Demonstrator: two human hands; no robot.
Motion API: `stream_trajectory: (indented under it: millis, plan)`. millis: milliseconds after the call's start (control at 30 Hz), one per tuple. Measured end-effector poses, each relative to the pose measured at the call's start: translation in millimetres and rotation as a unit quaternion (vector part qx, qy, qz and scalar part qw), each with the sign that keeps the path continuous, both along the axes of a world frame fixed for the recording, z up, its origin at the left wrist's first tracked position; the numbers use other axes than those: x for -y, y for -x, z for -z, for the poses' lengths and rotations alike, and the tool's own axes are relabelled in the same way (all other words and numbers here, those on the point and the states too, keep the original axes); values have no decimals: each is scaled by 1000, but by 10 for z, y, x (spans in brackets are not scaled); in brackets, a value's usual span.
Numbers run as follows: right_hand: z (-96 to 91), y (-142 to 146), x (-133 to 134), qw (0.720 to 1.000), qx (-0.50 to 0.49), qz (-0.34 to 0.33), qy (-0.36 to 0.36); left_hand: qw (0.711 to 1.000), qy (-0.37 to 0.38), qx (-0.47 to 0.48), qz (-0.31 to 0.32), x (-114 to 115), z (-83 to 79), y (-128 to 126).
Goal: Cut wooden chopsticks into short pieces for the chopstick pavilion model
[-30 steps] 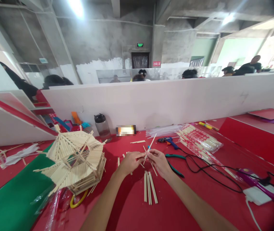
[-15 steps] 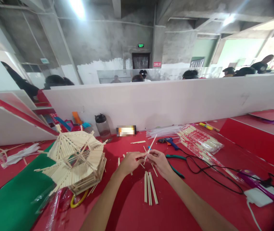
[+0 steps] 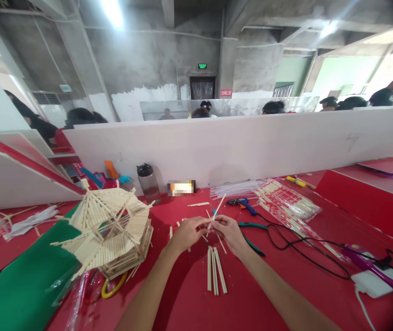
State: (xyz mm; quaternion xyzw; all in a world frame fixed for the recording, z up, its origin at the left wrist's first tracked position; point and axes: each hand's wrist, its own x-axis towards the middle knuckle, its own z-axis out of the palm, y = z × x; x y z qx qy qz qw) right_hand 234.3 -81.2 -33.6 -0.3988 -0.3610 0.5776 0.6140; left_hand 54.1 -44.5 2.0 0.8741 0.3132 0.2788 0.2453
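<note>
A thin wooden stick (image 3: 219, 205) slants up from between my fingertips above the red table. My left hand (image 3: 191, 233) pinches its lower part, and my right hand (image 3: 229, 233) grips it from the other side, fingertips almost meeting. More loose sticks lie under and behind my hands, partly hidden by them. Just in front of them rests a small group of wooden sticks (image 3: 216, 270), roughly side by side. To the left stands a pavilion-like model (image 3: 113, 230) built of many sticks, with a slatted roof, on a green sheet (image 3: 34, 271).
A glue gun (image 3: 242, 203) with a black cable and teal-handled pliers (image 3: 253, 225) lie right of my hands. Packets of sticks (image 3: 287, 202) and a purple power strip (image 3: 372, 262) are further right. A bottle (image 3: 147, 181) stands by the white partition (image 3: 237, 142).
Both hands keep the same pinch on the stick, nearly still. The whole view has shifted very slightly. At the far right behind the partition, a person has moved a little rightward.
</note>
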Motion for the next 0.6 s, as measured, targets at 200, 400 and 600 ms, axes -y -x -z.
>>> stream_trajectory:
  millis: [200, 400, 600]
  plan:
    - [24, 2, -5, 1000, 6, -13, -6, 1000, 5, 10, 0, 0, 13, 0]
    - [94, -10, -39, 1000, 9, -16, -6, 1000, 20, 16, 1, -14, 39, 5]
    - [135, -32, -59, 1000, 10, -15, -10, 999, 36, 26, -4, -1, 83, -21]
